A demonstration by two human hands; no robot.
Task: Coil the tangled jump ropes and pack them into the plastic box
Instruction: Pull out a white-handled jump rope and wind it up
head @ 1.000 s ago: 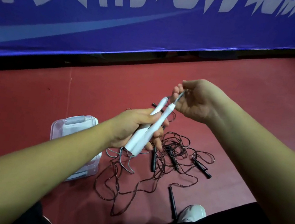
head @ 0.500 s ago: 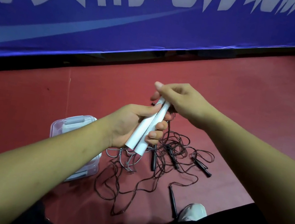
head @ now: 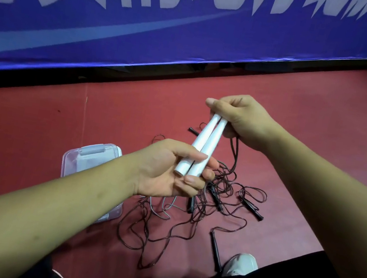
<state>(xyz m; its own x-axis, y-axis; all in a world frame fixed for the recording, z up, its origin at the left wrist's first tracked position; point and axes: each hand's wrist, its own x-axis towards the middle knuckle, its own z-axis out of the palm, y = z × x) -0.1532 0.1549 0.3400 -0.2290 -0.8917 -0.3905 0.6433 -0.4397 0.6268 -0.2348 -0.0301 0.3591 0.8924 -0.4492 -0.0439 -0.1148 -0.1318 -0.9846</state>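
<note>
The two white handles (head: pixel 203 147) are up in the air, side by side and touching. The left hand (head: pixel 167 170) curls its fingers round their low ends. The right hand (head: pixel 241 119) grips their top ends, and a thin dark cord (head: pixel 236 152) hangs down from it to the pile. So both hands are clamped on the same pair of handles.

To do this step well, I think one hand should hold the handles tight together. The other hand should pull the cord up slowly and wind it in even loops. If a loop catches in the pile, shake it loose and do not yank.

The tangled ropes (head: pixel 203 205) lie on the red floor (head: pixel 323 138), under the hands. Some black handles (head: pixel 253 209) poke out of the pile. The plastic box (head: pixel 91 160) sits just left of the pile, partly hidden by the left arm. Its lid looks to be on. A white shoe (head: pixel 241 265) is at the near edge of the floor. A blue banner (head: pixel 194 38) with white letters runs along the far edge.
</note>
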